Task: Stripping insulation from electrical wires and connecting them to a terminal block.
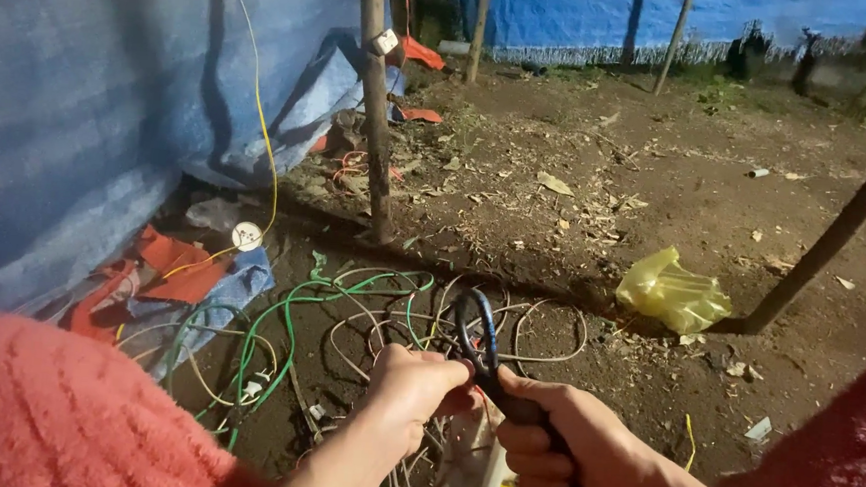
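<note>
Gripping the dark tool (491, 367) upright, right hand (566, 447) clenched on its handle; left hand (414, 388) pinches a wire just left of its jaws.

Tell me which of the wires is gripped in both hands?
The dark blue-black cable, looped upward between left hand and right hand; green wires and pale wires lie on the dirt.
</note>
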